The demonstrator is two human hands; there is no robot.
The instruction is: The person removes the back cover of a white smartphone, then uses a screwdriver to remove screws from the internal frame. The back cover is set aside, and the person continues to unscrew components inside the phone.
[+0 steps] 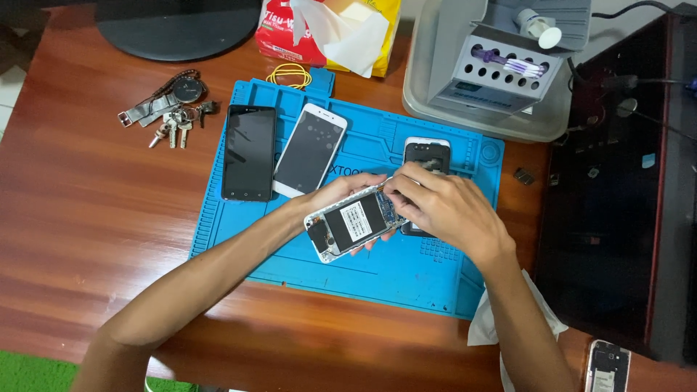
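Both hands work over the blue mat: left hand clasps the opened phone, right hand pinches its top edge. Slipping fingers could likely damage exposed parts.

Left hand cupped palm-up with fingers curled in a grip, right hand arched over it, fingertips pinched, both forearms converging.

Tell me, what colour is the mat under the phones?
The mat is bright blue, seen in the head view.
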